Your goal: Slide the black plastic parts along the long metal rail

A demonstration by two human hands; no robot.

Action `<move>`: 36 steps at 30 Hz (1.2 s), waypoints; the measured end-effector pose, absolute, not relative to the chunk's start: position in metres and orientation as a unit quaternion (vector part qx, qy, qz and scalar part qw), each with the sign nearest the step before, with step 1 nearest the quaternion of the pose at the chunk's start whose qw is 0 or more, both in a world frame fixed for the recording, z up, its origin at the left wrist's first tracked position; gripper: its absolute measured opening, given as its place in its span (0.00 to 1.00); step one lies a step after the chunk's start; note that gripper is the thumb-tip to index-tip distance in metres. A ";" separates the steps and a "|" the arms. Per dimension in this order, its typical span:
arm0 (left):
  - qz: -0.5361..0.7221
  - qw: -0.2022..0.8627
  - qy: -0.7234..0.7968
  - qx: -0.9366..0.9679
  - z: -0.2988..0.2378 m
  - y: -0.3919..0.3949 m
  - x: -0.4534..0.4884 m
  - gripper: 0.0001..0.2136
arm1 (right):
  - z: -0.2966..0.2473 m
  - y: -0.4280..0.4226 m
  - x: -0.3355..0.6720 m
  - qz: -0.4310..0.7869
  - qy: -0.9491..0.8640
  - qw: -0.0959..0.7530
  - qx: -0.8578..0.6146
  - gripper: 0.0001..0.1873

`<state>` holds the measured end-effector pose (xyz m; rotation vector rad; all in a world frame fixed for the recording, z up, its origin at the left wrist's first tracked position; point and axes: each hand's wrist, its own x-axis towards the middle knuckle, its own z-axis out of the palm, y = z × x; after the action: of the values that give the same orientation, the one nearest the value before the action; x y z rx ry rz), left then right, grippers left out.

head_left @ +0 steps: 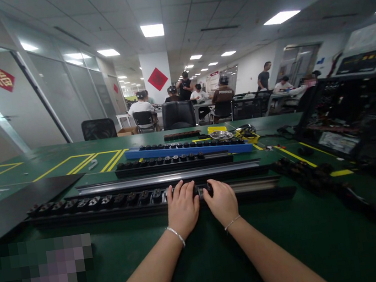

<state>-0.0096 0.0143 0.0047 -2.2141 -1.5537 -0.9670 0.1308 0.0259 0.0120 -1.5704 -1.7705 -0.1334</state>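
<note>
Green table [113, 257], yellow tape lines [341, 172], black rail [80, 218] with black and silver knobs [132, 198], blue rail [189, 150], yellow basket [217, 129], silver bracelets [176, 236], red diamond sign [157, 79] on white pillar [145, 64], brown shirt [223, 99] with white letters [225, 92], black chair [178, 114]

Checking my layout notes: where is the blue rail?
In the head view, the blue rail lies centrally, beyond the left hand, directly behind a black rail.

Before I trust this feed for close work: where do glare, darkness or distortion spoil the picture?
Head view: the ceiling light panel looks washed out and the silvery rail glints; head view: the open electronics case is mostly dark, and the black part by the right hand lacks detail; head view: a pixelated patch hides the lower left, and edges look stretched.
</note>
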 end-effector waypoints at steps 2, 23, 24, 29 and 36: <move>-0.333 0.141 -0.537 -0.762 0.005 0.014 -0.009 0.18 | 0.011 0.027 0.132 -0.058 -0.690 0.378 -0.615 0.16; -0.337 0.130 -0.531 -0.766 0.005 0.013 -0.010 0.18 | 0.005 0.027 0.145 -0.096 -0.657 0.371 -0.650 0.16; -0.337 0.131 -0.531 -0.767 0.005 0.013 -0.010 0.18 | 0.005 0.027 0.145 -0.097 -0.657 0.372 -0.649 0.15; -0.333 0.143 -0.531 -0.766 0.006 0.013 -0.011 0.18 | 0.003 0.027 0.149 -0.109 -0.656 0.376 -0.645 0.15; -0.327 0.137 -0.531 -0.769 0.006 0.012 -0.011 0.18 | 0.005 0.027 0.151 -0.109 -0.662 0.372 -0.642 0.14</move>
<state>-0.0106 0.0117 0.0058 -2.2263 -1.5381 -0.9473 0.1505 0.0269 0.0051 -1.6460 -1.6967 -0.2790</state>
